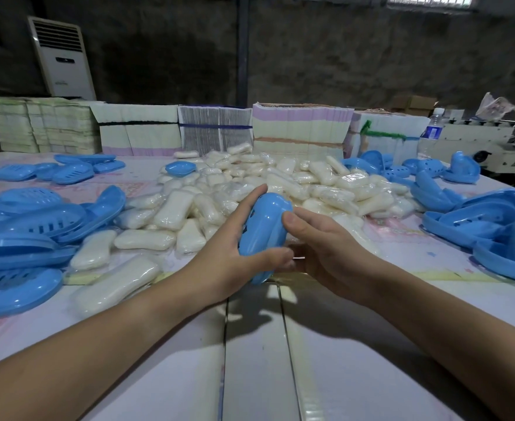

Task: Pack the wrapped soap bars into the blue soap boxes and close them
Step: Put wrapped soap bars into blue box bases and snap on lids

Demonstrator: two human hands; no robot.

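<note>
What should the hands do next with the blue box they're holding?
Probably squeeze it fully shut, then set it aside. Both the left hand and right hand already clasp the oval blue plastic soap box, which looks closed or nearly so, and the heap of clear-wrapped white soap bars still waits behind it.

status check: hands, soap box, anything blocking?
Left hand and right hand both grip one blue soap box, held above the table. Box looks closed. Wrapped soaps piled behind; nothing blocking.

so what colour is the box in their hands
Light blue soap box, clearest in the head view.
</note>
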